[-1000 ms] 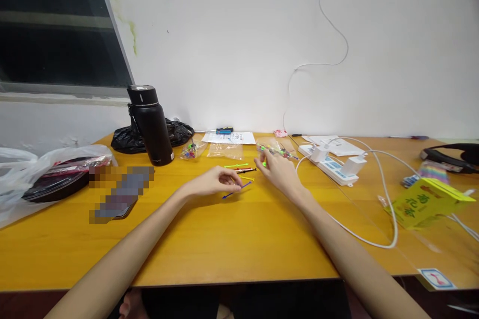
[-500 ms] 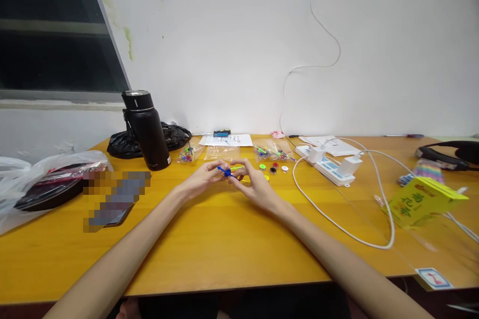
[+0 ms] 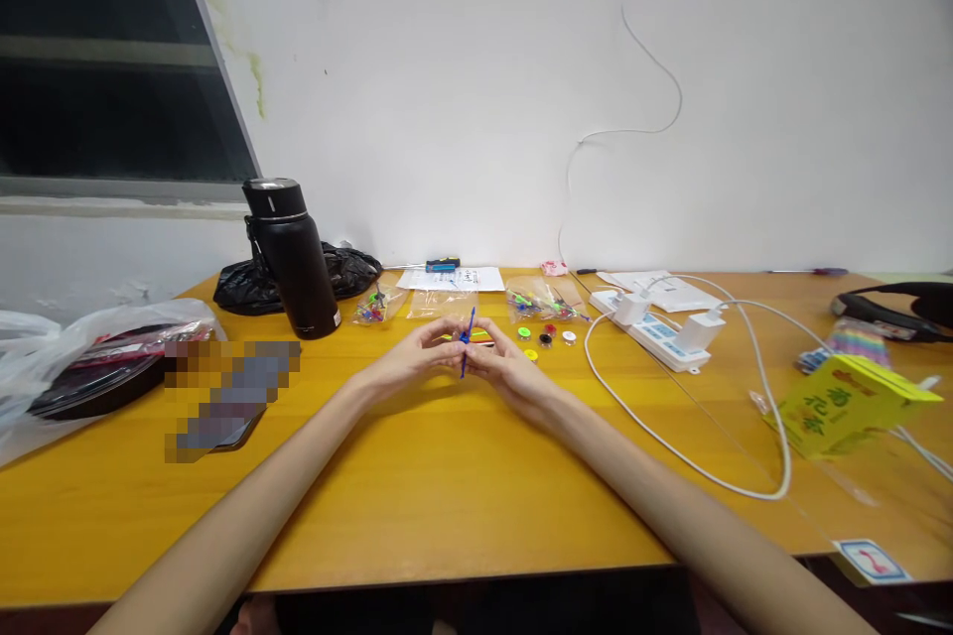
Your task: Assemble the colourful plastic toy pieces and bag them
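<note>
Between my two hands, just above the table, stands a small blue plastic piece (image 3: 466, 338) with a thin pointed rod running through it, close to upright. My left hand (image 3: 413, 355) pinches it from the left, and my right hand (image 3: 513, 372) pinches it from the right. Fingers hide its middle. Thin yellow and red strips (image 3: 482, 337) show just behind the fingers. Right of my right hand lie several small round discs, among them a green disc (image 3: 524, 332), a black disc (image 3: 546, 340), a white disc (image 3: 570, 337) and a yellow disc (image 3: 531, 355).
Clear bags of colourful parts (image 3: 378, 303) lie behind my hands, near a paper sheet (image 3: 476, 279) and a screwdriver (image 3: 442, 265). A black bottle (image 3: 292, 263) and a blurred phone (image 3: 238, 407) are leftward. Rightward are a power strip (image 3: 662, 342), a white cable (image 3: 707, 476) and a yellow box (image 3: 853, 407).
The blue piece has turned from a slanted, nearly level pose to nearly upright. My hands have drawn closer together, and both now pinch it from the sides.
</note>
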{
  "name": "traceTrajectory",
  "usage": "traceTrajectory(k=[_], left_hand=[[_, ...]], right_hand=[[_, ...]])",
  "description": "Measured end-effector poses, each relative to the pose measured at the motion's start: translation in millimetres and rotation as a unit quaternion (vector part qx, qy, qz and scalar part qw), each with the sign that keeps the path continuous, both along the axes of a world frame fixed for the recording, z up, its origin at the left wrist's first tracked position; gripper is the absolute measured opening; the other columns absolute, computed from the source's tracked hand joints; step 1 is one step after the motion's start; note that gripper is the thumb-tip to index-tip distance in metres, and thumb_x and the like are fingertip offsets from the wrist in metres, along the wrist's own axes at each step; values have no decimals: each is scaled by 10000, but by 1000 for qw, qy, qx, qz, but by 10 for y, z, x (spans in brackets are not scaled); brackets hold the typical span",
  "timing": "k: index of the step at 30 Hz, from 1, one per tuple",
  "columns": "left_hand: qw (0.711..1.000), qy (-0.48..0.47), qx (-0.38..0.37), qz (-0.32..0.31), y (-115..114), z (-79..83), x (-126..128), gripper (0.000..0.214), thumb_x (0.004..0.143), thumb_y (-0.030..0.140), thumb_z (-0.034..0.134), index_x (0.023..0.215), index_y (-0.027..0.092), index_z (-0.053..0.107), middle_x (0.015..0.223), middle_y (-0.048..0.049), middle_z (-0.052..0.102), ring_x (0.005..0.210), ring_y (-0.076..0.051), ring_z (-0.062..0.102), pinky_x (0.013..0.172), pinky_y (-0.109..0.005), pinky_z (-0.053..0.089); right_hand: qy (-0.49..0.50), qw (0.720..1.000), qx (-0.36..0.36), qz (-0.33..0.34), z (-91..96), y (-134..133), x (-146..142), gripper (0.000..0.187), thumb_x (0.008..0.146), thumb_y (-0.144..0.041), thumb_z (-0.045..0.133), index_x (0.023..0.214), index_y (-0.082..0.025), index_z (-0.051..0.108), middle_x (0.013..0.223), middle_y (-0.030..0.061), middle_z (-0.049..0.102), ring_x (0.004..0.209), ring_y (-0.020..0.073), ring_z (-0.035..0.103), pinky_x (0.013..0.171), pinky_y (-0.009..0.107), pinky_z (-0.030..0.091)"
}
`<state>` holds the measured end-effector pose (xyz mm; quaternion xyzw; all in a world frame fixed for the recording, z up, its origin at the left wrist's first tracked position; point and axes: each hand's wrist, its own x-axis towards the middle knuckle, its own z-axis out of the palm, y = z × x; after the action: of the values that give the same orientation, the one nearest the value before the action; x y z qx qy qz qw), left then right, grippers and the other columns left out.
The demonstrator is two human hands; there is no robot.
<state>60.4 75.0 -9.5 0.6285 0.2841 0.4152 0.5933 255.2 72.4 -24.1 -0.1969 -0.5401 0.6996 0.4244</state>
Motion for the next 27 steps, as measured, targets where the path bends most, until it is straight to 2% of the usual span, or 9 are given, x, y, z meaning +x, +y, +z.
traceTrajectory(k=[4, 8, 13, 18, 24, 27], left_hand=[[989, 94, 115, 22, -56, 28, 33, 327, 924, 484, 609, 1095, 207, 596, 1000, -39, 624, 886, -151, 589, 831, -295, 454], [961, 207, 178, 36, -103, -14, 48, 339, 986, 520, 469, 1046, 193, 538, 906, -37, 670, 856, -167, 610, 828, -313, 449], [958, 232, 169, 9, -120, -63, 54, 318, 993, 511, 455, 1018, 196, 493, 965, -72, 704, 899, -188, 662, 833, -332, 460], [966, 215, 141, -14, -142, -53, 67, 281, 987, 485, 472, 980, 205, 454, 966, -65, 668, 938, -200, 679, 823, -336, 467], [953, 237, 191, 11, -124, -33, 45, 267, 992, 451, 452, 948, 193, 498, 908, -32, 581, 803, -151, 541, 742, -297, 416], [945, 249, 212, 26, -114, -25, 22, 263, 1001, 431, 423, 926, 195, 509, 813, 5, 513, 715, -134, 434, 684, -276, 363]], right_hand=[[-5, 1000, -21, 1, -21, 19, 9, 394, 817, -299, 769, 1148, -262, 557, 860, -1, 718, 872, 153, 688, 885, 306, 482], [-55, 998, -26, 6, -47, 69, 6, 253, 793, -256, 699, 1004, -228, 562, 786, -19, 671, 728, 135, 641, 754, 277, 481], [-90, 996, -23, 14, -53, 113, -8, 167, 816, -340, 589, 874, -223, 483, 674, -42, 582, 594, 126, 534, 640, 275, 458], [-92, 995, -12, 29, -61, 94, -2, 182, 832, -345, 602, 852, -217, 474, 722, -45, 540, 603, 109, 478, 624, 258, 427], [-100, 994, -31, 36, -14, 87, 23, 166, 805, -345, 586, 813, -212, 487, 657, -56, 457, 551, 100, 362, 570, 239, 354], [-96, 995, -19, 6, 15, 108, 37, 184, 809, -385, 560, 803, -220, 478, 608, -69, 378, 528, 108, 301, 542, 240, 308]])
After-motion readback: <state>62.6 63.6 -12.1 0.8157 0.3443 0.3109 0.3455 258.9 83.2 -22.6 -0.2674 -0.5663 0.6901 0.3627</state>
